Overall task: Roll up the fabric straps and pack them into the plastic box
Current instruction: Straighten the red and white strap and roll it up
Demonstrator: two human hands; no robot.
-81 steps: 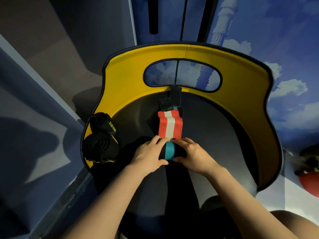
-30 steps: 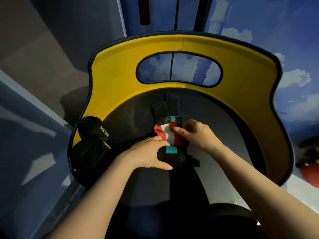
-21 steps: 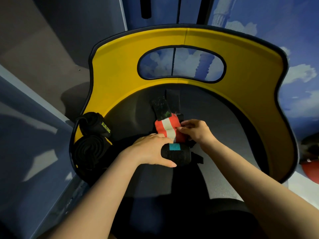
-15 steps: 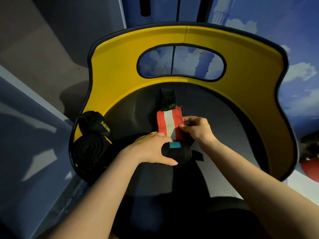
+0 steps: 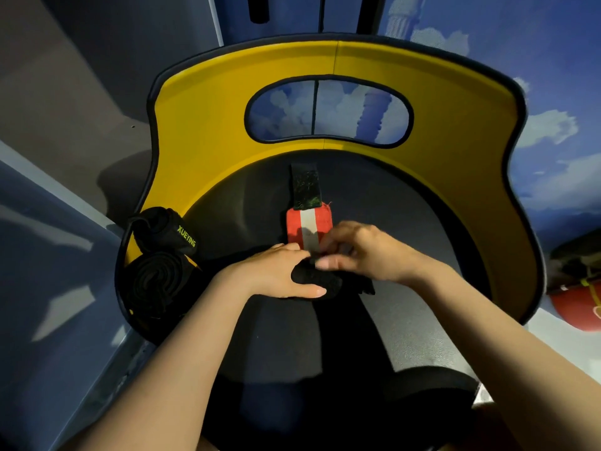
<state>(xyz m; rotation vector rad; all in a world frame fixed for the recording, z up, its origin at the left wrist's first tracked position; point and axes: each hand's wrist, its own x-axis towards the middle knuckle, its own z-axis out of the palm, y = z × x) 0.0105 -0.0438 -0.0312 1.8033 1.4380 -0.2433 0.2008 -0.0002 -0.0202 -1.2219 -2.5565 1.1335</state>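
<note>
A partly rolled fabric strap lies on the dark seat. Its free end [image 5: 309, 224] is orange with a white stripe and a black hook-and-loop tab [image 5: 305, 190], laid flat away from me. The rolled part [image 5: 317, 279] is black. My left hand [image 5: 276, 275] holds the roll from the left, thumb along its near side. My right hand [image 5: 364, 252] sits over the roll's right side, fingers curled on the strap just past the roll; it looks blurred. Two rolled black straps [image 5: 156, 275], one marked XUEYING [image 5: 175, 232], sit at the seat's left edge. No plastic box shows.
The yellow curved chair back [image 5: 211, 125] with an oval cut-out rings the dark seat [image 5: 406, 288]. A blue wall with a ledge runs along the left. A red object [image 5: 579, 307] sits at the far right edge.
The black tab has been flattened out straight behind the orange end. My right hand came back from the orange part to the roll, and the teal patch on the roll is now covered.
</note>
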